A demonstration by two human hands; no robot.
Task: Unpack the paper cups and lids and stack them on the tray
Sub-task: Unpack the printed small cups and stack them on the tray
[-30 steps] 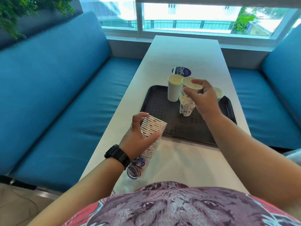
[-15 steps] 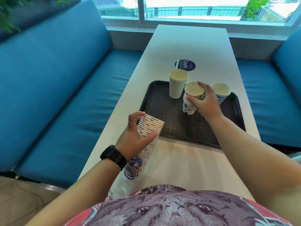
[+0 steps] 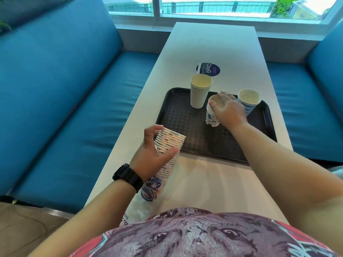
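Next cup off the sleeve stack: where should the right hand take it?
By the top cup's rim, pinched from the tray side. The stack tilts toward the tray, rim bare and open, while the left hand covers its lower side.

head cam | looks forward-down along table point(image 3: 213, 43) | close above tray point(image 3: 178, 127)

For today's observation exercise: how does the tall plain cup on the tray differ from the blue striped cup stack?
The tall plain cup is cream, unprinted and taller; the blue striped cup stack is shorter and blue-banded. The plain cup looks single, while the striped one shows nested rims. Both stand upright, open-topped, on the black tray.
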